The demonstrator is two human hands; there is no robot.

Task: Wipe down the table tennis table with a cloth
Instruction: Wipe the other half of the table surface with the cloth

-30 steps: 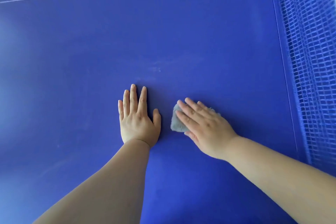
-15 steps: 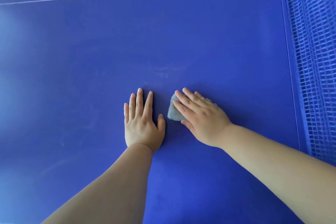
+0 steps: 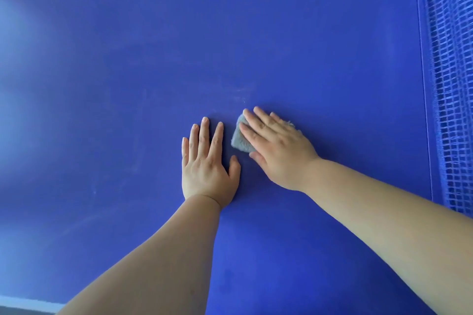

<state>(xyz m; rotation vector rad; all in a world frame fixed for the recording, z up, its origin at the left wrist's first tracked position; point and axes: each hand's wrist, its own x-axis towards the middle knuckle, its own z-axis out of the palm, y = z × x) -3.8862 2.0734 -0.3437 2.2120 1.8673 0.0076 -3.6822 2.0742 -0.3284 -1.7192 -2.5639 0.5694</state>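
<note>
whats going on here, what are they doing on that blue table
A person is wiping a blue table tennis table with a small grey cloth. The right hand lies on the cloth with straight fingers, pressing it to the surface. The left hand rests flat on the table just beside it, not touching the cloth. Faint smudges show just ahead of the cloth, and the net runs along the right.

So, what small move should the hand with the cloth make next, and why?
Probably slide the right hand and the grey cloth a little forward: pale smudges show on the blue table just beyond its fingertips, while the left hand rests flat beside it.
</note>
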